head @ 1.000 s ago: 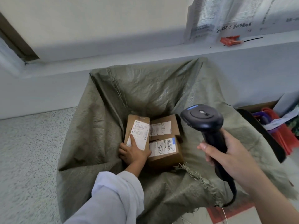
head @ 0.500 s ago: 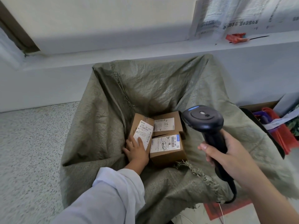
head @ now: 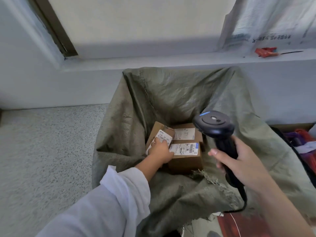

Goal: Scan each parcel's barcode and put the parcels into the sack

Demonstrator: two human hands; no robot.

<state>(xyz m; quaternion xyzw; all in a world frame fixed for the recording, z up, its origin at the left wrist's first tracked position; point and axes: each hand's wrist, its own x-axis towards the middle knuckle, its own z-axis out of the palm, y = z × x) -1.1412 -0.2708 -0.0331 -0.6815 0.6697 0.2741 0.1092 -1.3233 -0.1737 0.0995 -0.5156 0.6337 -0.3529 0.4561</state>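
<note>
resting l hand seemingly flat on parcel in sack, r hand gripping scanner.

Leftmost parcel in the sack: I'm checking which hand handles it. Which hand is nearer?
Left. The left hand rests on the leftmost parcel inside the sack; the right hand grips the scanner off to its right, clear of it.

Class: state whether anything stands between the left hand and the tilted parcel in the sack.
Nothing visible does. The left hand touches the tilted parcel inside the sack; the right hand holds the scanner off to its right.
</note>
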